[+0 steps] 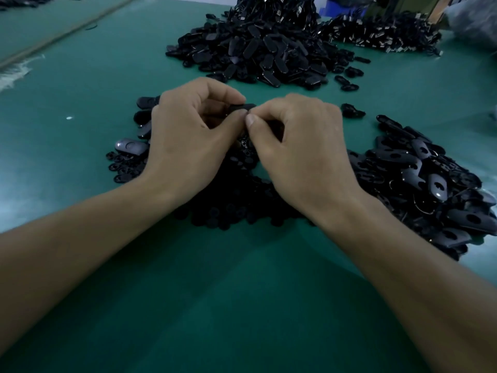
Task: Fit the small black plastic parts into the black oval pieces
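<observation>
My left hand (188, 135) pinches a black oval piece (242, 107) between thumb and fingers, above the table. My right hand (298, 146) meets it fingertip to fingertip, with thumb and forefinger pressed at the oval's right end; whatever small part it holds is hidden by the fingers. Under both hands lies a heap of small black plastic parts (231, 208). A few oval pieces (130, 146) lie at the left of that heap.
A pile of black oval pieces (419, 184) lies at the right on the green table (242, 305). A large heap of oval pieces (258, 47) rises at the back, with another dark pile (382, 32) behind it to the right. Blue bins stand far back.
</observation>
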`<state>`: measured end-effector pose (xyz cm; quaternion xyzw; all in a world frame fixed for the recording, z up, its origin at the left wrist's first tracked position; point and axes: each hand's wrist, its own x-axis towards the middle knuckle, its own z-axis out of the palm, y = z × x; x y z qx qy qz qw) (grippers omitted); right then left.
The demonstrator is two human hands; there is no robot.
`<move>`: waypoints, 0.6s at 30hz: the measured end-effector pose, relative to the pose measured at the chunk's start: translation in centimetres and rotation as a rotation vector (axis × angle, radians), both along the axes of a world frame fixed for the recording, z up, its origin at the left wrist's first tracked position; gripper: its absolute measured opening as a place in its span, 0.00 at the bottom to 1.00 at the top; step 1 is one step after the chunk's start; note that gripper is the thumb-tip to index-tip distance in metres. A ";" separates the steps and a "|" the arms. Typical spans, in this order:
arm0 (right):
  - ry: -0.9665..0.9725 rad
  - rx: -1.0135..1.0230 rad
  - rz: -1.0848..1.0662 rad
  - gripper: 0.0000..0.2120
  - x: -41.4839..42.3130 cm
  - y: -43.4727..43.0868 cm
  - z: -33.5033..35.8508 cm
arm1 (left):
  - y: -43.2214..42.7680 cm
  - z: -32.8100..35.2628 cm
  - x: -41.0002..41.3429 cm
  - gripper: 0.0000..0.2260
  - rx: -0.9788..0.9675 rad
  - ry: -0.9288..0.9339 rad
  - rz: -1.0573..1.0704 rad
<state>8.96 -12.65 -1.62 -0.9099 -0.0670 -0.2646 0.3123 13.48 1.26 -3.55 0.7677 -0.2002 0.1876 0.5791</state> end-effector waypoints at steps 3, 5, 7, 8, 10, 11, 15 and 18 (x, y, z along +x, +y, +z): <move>-0.021 0.003 0.040 0.09 0.0 -0.3 0.3 | 0.0 0.3 0.2 0.07 -0.019 0.008 0.000; -0.054 0.070 0.067 0.05 0.1 -0.8 0.5 | -0.1 0.4 0.1 0.06 -0.050 0.031 -0.038; -0.035 0.124 0.060 0.06 0.5 -1.5 0.6 | -0.3 0.3 0.0 0.06 -0.070 0.040 -0.084; -0.001 0.162 0.066 0.08 0.7 -1.9 0.5 | -0.3 0.3 0.0 0.07 -0.079 0.044 -0.106; 0.080 0.263 0.122 0.09 1.1 -2.5 0.5 | -0.1 0.3 0.1 0.07 -0.092 0.055 -0.144; 0.111 0.306 0.156 0.07 1.2 -2.8 0.5 | -0.1 0.2 0.2 0.08 -0.094 0.060 -0.156; 0.157 0.432 0.249 0.04 1.5 -3.4 0.4 | -0.1 0.0 0.2 0.08 -0.116 0.083 -0.185; 0.176 0.475 0.274 0.04 1.6 -3.7 0.3 | -0.1 -0.1 0.2 0.07 -0.155 0.113 -0.192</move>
